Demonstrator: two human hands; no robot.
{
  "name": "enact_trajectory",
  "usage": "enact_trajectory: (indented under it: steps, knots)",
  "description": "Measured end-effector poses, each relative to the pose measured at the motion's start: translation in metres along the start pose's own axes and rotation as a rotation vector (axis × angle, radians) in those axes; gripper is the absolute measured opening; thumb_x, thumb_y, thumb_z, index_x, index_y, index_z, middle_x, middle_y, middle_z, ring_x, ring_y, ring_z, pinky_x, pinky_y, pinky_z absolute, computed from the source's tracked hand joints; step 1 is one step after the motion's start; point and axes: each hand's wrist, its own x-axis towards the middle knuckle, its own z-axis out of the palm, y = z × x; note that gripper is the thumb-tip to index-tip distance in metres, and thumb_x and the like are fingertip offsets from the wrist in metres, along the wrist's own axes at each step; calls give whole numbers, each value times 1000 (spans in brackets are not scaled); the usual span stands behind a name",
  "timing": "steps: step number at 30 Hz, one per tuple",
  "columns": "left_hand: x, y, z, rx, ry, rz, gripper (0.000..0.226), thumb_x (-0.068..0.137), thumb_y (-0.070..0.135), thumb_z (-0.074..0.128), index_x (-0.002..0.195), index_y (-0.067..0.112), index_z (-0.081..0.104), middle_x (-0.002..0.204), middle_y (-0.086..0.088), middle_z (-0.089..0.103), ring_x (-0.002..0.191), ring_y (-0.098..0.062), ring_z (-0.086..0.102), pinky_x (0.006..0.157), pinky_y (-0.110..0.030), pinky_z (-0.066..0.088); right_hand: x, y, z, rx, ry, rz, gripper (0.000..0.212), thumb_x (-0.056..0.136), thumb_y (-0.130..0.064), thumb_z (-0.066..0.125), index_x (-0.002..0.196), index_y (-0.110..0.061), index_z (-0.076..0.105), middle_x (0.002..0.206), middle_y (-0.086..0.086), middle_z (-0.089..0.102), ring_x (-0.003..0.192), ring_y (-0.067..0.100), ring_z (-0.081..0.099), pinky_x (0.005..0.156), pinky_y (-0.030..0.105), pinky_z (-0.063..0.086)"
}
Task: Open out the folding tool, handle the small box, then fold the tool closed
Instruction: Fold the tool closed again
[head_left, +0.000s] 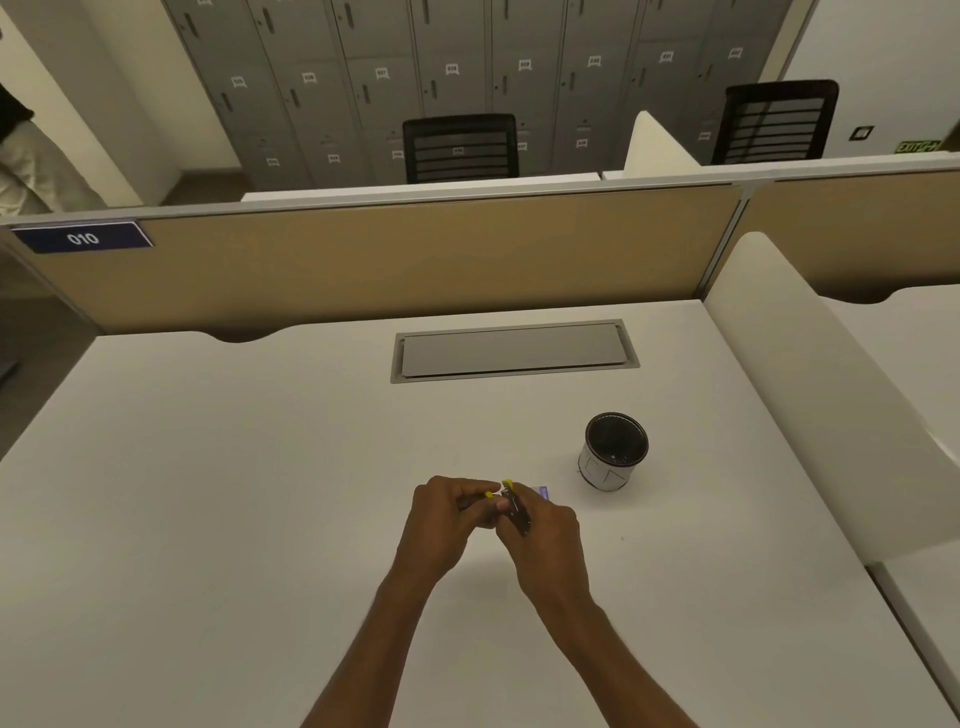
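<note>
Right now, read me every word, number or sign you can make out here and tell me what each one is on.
"010": white digits on the blue plate fixed to the desk partition, far left.
"EXIT": green sign on the far right wall, which appears mirrored.
Locker tags: white, too blurred to read.
Cup: line markings, no legible words.
Small box: mostly hidden, unreadable.

A white desk (234, 519) carries a closed cable hatch (514, 351) upper centre, a black-lined cup (613, 452) right of centre.
</note>
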Motion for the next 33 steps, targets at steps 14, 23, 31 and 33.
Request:
enact_trajectory:
  steps: [14, 23, 31, 33]
  knots:
    - [9, -24, 0, -21, -27, -89, 14, 89, 20, 78, 103, 19, 83, 82, -1, 83, 78, -17, 81, 85, -34, 63, 1, 20, 28, 28, -46, 98, 25, 96, -31, 59, 116, -19, 65, 88, -11, 66, 76, 9, 63, 74, 17, 53]
    - [26, -47, 10, -137, 150, -197, 25, 83, 20, 84, 93, 8, 64, 79, -8, 82, 74, -23, 81, 76, -33, 62, 10, 38, 60, -70, -42, 156, 61, 84, -24, 75, 139, -20, 50, 130, 2, 59, 99, 17, 68, 88, 30, 59]
    - [57, -71, 21, -31, 255, -151, 13, 79, 18, 87, 85, 10, 78, 79, -8, 79, 71, -21, 79, 71, -36, 67, 27, 43, 81, -49, 47, 209, 33, 86, -22, 72, 117, -14, 63, 120, 7, 67, 100, 21, 67, 84, 32, 58]
    - [62, -73, 23, -10, 261, -149, 12, 81, 16, 86, 86, 7, 80, 80, -9, 79, 70, -21, 78, 69, -32, 66, 30, 45, 85, -46, 54, 231, 31, 86, -22, 71, 115, -13, 64, 117, 7, 68, 105, 23, 67, 85, 32, 56]
